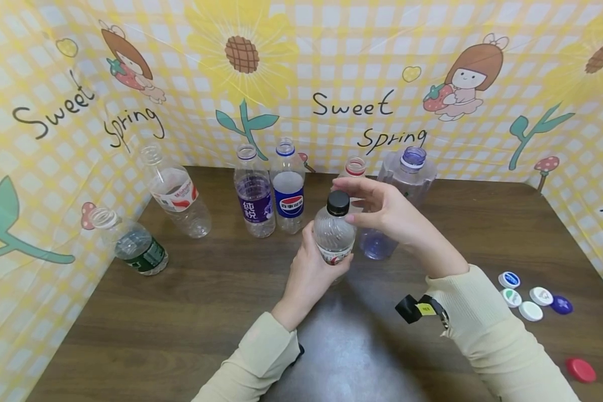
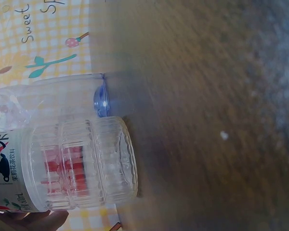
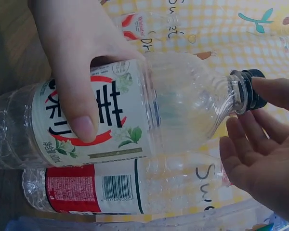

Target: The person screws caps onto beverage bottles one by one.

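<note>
Bottle (image 1: 334,230) is gripped round its label (image 3: 113,110) by the left hand (image 1: 309,273); above, its black cap (image 1: 338,203) is pinched by the right hand (image 1: 389,211), left of 6 loose caps (image 1: 531,311).

Glossy, ridged plastic bottle (image 1: 334,230), woodgrain table (image 1: 130,335).

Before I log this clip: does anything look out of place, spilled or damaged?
No spill or damage stands out. Mildly odd: the red cap lies alone at the head view's lower right, apart from the clustered caps.
</note>
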`<state>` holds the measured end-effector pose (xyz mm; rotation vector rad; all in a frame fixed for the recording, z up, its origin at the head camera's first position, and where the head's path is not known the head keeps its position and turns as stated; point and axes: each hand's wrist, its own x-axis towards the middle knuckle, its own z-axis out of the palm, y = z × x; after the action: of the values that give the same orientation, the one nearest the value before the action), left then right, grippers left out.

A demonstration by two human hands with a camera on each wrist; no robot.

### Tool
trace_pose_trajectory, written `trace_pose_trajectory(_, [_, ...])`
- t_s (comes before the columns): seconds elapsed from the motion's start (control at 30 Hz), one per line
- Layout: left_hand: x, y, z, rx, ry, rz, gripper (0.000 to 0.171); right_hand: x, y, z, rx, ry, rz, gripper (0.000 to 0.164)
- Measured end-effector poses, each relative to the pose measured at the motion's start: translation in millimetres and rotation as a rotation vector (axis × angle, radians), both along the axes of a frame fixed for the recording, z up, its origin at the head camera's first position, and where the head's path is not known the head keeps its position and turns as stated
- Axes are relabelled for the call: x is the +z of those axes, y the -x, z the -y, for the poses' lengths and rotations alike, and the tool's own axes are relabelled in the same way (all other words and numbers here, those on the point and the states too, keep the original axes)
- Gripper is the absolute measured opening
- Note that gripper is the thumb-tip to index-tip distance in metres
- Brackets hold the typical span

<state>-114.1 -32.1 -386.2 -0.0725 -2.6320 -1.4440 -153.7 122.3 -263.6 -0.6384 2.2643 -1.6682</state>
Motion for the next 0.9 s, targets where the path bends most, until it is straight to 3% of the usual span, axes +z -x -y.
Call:
trace_pose_trajectory(0.23, [-2.1,0.2,0.1,-0.001,0.007,-0.022,0.087,-1.2,-1.3,0.2,0.016,-0.006,0.008,0.045])
trace_pose_trajectory(0.9, [1.2,-0.3,1.2,-0.014,-0.013,0.029,0.088,-6.6,0.5,10.8,-0.131,0.010,0.002,0.036])
